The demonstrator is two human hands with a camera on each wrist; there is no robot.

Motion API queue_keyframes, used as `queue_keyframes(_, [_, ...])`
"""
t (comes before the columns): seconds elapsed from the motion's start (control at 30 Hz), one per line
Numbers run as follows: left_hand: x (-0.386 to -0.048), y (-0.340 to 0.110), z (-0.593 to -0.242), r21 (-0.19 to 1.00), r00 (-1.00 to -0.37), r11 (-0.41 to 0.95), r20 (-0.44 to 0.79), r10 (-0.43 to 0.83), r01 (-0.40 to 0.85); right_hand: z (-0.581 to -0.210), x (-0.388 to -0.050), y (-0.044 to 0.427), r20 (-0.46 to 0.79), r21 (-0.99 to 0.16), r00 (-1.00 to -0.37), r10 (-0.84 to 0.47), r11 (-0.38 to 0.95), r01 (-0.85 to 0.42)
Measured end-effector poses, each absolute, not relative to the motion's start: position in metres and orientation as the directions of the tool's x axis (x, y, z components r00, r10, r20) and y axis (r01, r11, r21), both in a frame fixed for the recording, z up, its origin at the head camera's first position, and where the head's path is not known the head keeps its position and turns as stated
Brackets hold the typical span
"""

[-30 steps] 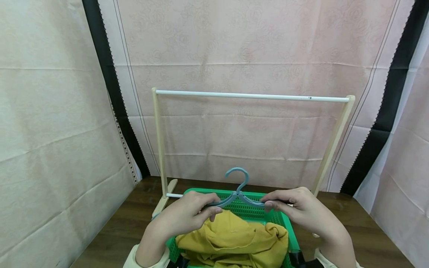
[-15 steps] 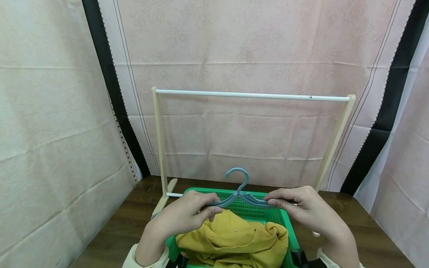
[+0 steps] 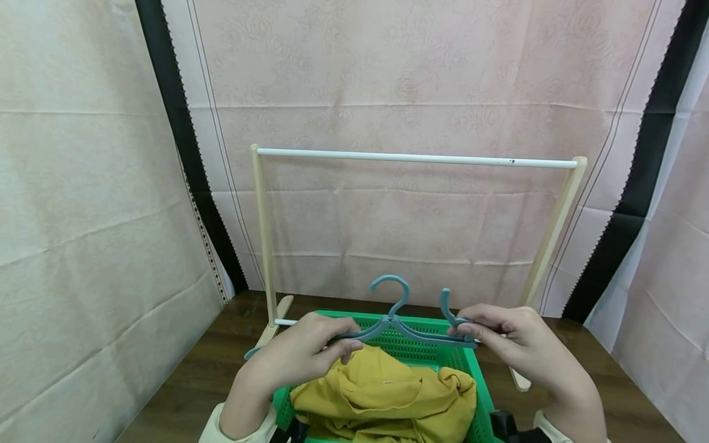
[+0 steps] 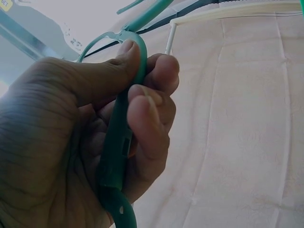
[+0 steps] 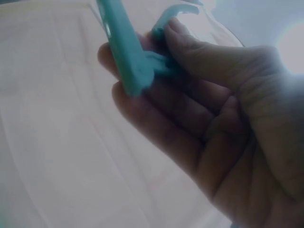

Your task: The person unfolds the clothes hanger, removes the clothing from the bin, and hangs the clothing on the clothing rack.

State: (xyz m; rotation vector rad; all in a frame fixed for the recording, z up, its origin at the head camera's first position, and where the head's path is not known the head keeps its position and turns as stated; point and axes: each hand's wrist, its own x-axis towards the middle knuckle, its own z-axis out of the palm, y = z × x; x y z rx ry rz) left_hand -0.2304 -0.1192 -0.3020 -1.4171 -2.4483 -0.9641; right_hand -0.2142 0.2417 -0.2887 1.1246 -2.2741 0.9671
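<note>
Both hands hold a blue plastic hanger [image 3: 382,326] above a green basket [image 3: 484,384], its hook pointing up. My left hand [image 3: 301,354] grips the hanger's left arm, and a blue tip shows beyond the wrist; in the left wrist view thumb and fingers curl round the bar [image 4: 114,152]. At the other end, my right hand [image 3: 523,344] pinches a blue piece [image 3: 445,303] that curves upward beside the end of the hanger's right arm. In the right wrist view the thumb presses that curved piece near the bar's end [image 5: 128,61]; how they join is unclear.
Crumpled yellow cloth [image 3: 388,394] lies in the basket below the hands. Behind stands a rack with a white top bar [image 3: 415,158] and cream side posts [image 3: 264,234] on the dark wooden table [image 3: 183,381]. Pale fabric walls [image 3: 388,74] enclose the space.
My right hand has moved outward to the right. More of the hanger's right arm shows, and the upward-curved blue piece has come into view. My left hand has shifted slightly left.
</note>
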Motion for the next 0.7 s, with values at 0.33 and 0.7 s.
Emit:
queue_keyframes(0.33, [-0.231,-0.125,-0.302,0.448,-0.558,0.363,0.458,0.692,0.817,-0.29,-0.212,0.259,0.707,-0.336,-0.542,-0.454,0.458,-0.823])
queue_keyframes(0.7, [-0.232,-0.128,-0.302,0.46,-0.577,0.376,0.456,0.677,0.804,-0.292,-0.209,0.263,0.687,-0.381,-0.62,-0.378,0.539,-0.751])
